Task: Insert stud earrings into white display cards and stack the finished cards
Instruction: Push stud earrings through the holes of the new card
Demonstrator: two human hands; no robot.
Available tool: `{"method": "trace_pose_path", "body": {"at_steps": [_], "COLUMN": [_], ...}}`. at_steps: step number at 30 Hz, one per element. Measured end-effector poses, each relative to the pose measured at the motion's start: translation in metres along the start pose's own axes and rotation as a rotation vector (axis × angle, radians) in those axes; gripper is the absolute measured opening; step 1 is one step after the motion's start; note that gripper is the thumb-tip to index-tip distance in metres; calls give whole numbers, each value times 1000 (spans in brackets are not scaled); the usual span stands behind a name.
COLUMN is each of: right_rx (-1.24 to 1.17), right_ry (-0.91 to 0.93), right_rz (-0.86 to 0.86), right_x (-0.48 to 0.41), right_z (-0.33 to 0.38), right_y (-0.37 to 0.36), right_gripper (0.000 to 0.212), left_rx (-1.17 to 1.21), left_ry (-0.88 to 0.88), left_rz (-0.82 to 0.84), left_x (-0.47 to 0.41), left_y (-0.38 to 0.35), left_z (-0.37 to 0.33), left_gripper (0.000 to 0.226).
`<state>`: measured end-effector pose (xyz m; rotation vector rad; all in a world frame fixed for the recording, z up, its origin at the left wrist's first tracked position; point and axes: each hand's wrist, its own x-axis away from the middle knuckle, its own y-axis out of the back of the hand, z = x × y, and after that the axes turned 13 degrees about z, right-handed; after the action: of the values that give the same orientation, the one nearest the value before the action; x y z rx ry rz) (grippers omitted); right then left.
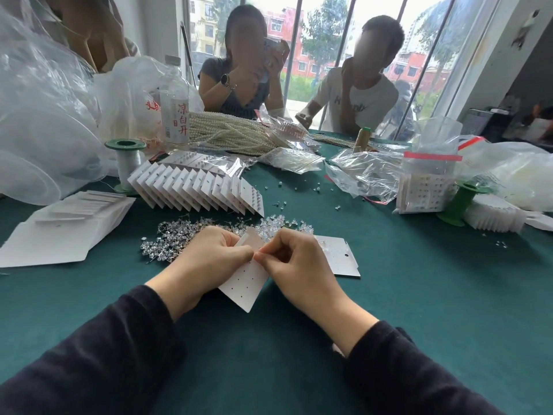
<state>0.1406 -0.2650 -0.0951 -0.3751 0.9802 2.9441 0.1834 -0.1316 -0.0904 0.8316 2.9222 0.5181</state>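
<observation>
Between the two grips, a little above the green worktop (419, 310), is one white display card (244, 284), tilted, with its low corner pointing toward the person. The left grip (215, 254) grasps the card from its left side, with the fingers curled round the edge. The right grip (288, 260) pinches the card at its right edge with thumb and forefinger, and the tips of both grips almost meet there. I cannot tell if a stud is between the tips; it is too small to see. The lower half of the card shows rows of small holes, and no studs are seen in them.

Just beyond the left grip lies a loose pile of stud earrings (172, 239) on the worktop. Just beyond the right grip lies a smaller heap of clear backs (282, 224). Beside the right grip, on its outer side, a second card (344, 262) lies flat. Further beyond the left grip, a row of finished cards (194, 190) leans one on another like a fan. Well apart from the left grip, on its outer side, lies a flat stack of blank cards (59, 235). Far beyond both grips are a green spool (125, 158), a clear bottle (175, 109), strands of pearl beads (227, 133) and plastic bags (368, 172). Two persons sit at the far side.
</observation>
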Motion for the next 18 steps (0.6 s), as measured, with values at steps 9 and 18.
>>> {"method": "trace_pose_path", "body": {"at_steps": [9, 18], "right_rx": [44, 220], "right_ry": [9, 61], "right_rz": [63, 17], "right_x": [-1, 2], "right_z": [2, 4], "right_y": [3, 2], "right_gripper": [14, 6], "left_rx": [-59, 13], "left_ry": [-5, 53], "left_rz": [38, 47], "left_x": [0, -1], "left_y": [2, 5], "left_z": [2, -1], "left_gripper": [23, 23]}}
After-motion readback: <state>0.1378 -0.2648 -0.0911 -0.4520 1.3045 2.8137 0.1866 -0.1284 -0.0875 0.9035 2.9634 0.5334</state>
